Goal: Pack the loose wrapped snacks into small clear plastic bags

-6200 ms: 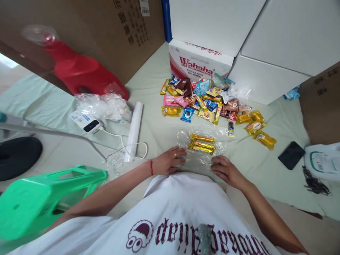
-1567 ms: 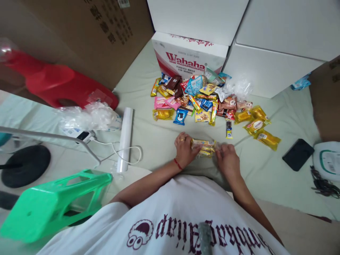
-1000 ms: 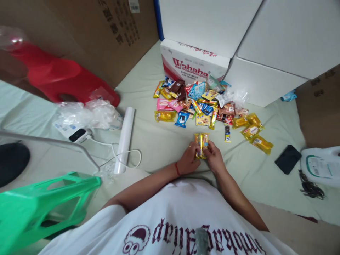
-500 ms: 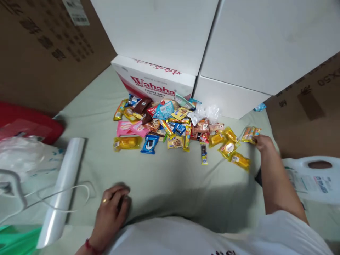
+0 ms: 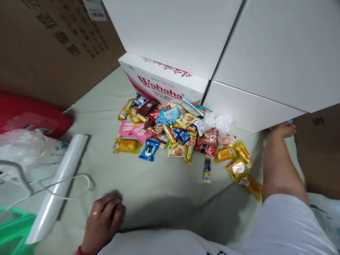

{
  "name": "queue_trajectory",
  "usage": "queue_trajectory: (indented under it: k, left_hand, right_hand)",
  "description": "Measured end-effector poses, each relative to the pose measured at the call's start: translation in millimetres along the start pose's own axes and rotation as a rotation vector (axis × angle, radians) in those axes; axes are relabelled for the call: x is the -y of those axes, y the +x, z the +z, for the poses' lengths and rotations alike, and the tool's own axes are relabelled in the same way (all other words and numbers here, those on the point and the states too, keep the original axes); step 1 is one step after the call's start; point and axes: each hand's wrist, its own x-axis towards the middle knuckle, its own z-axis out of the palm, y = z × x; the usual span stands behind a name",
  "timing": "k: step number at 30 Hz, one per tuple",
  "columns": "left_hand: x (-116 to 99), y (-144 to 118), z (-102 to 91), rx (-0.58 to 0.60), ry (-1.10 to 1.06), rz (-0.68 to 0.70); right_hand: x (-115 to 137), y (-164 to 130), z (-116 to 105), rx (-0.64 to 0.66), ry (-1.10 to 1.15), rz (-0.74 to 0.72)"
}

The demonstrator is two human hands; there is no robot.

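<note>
My right hand (image 5: pixel 283 129) reaches forward past the near corner of the white box on the right. Its fingers are mostly hidden by the wrist and the box edge; a sliver of a yellow snack packet (image 5: pixel 271 128) shows at them. A bit of blue wrapper (image 5: pixel 290 120) peeks out just beyond. My left hand (image 5: pixel 105 217), with a ring, rests on the sheet with its fingers curled in, nothing visible in them. Between the hands lies a heap of wrapped snacks (image 5: pixel 170 131), with yellow-wrapped cakes (image 5: pixel 236 166) at its right end and a small bar (image 5: pixel 207 170) in front.
Behind the heap stand a Wahaha carton (image 5: pixel 162 83) and tall white boxes (image 5: pixel 265 46). Brown cartons (image 5: pixel 61 42) flank both sides. On the left lie a red object (image 5: pixel 32 115), a plastic-film roll (image 5: pixel 58 187), a white cable (image 5: pixel 89 182) and a green basket (image 5: pixel 16 230).
My right hand has moved forward and right with the snack packet, from beside the yellow cakes to the white box's corner. The view has shifted; my left hand stays on the sheet.
</note>
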Motion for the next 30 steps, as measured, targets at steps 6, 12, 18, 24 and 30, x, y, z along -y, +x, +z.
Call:
queue_trajectory:
  k: [6,12,18,24,30]
  left_hand:
    - [0,-4,0.2,-0.011,-0.071,0.009]
    - [-5,-4,-2.9,0.0,-0.174,0.014]
    - [-11,-1,-13.6,0.001,-0.422,-0.115]
    - [-28,20,-22.1,0.14,-1.053,-0.617]
    - [-84,82,2.6,0.609,-1.758,-0.726]
  right_hand:
    - [45,-58,-28,-0.238,-0.065,-0.011]
    - [163,-179,7,0.546,-0.125,-0.439]
    - [216,-202,72,0.647,-0.288,-0.192]
    - [237,-289,-8,0.547,0.125,-0.053]
    - [243,-430,-82,0.906,0.229,-0.028]
